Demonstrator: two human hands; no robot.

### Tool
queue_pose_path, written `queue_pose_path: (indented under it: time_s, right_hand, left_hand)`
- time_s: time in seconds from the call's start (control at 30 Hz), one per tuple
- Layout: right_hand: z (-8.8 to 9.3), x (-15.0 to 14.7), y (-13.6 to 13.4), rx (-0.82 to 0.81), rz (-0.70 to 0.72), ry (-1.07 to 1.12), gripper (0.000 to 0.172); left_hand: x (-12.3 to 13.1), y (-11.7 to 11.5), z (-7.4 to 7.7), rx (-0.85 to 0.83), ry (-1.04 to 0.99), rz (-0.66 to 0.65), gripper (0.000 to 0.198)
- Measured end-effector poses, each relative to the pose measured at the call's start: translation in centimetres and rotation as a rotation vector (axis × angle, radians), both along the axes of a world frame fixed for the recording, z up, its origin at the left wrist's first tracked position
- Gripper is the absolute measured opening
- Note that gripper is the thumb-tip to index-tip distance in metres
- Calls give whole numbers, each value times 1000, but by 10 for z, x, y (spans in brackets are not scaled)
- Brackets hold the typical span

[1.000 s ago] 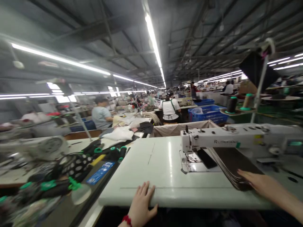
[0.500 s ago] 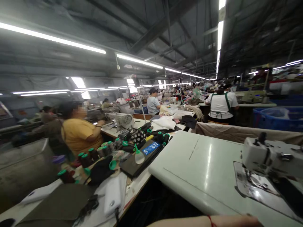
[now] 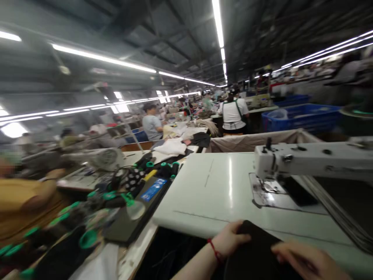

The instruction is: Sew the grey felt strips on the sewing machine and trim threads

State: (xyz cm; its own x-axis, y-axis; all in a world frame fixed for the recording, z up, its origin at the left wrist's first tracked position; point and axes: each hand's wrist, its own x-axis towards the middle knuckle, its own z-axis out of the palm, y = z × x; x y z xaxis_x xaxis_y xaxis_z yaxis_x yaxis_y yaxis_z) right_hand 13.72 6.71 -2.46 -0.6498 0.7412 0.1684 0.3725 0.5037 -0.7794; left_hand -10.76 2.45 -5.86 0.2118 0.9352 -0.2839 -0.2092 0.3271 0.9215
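My left hand [image 3: 231, 239], with a red string bracelet at its wrist, grips the top edge of a dark fabric piece [image 3: 256, 252] at the front of the pale sewing table [image 3: 201, 194]. Close by, my right hand [image 3: 311, 258] is closed at the right side of the same piece, slightly blurred. The lower part of the fabric runs out of the picture. Beyond my hands stands a white sewing machine [image 3: 303, 159]. Under its arm lies a dark flat piece [image 3: 300, 192], and a stack of dark panels [image 3: 344, 210] sits to the right.
On the left, a side table holds thread cones [image 3: 87, 239], a squeeze bottle [image 3: 135, 210], a blue packet [image 3: 154, 189] and a polka-dot item [image 3: 131, 179]. A co-worker in a yellow shirt [image 3: 26, 198] is beside it. Blue bins [image 3: 303, 116] stand behind the machine.
The view has swung right, bringing more of the machine and the panel stack into sight. Earlier only one forearm showed; now both hands are on the dark fabric piece.
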Motion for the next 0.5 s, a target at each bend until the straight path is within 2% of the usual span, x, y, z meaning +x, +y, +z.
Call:
queue_pose_path:
  time_s: [0.07,0.13,0.27,0.33,0.4,0.5]
  right_hand:
    - [-6,8,25,35,-114,-84,37]
    - [-14,9,51,151,-221,-159,34]
    - [-27,-12,92,309,-213,-333,49]
    - [-31,-25,105,334,-175,-402,58]
    - [-34,-33,115,332,-156,-439,62]
    - [-38,-29,124,323,-164,-443,62]
  left_hand:
    - [-5,3,1,22,3,-63,36]
    - [-8,5,0,22,-11,-131,32]
    - [-8,9,6,-21,-87,-181,33]
    - [-11,17,14,-17,-141,-117,41]
    - [-18,32,21,24,-153,1,47]
    - [-34,60,22,127,88,259,53]
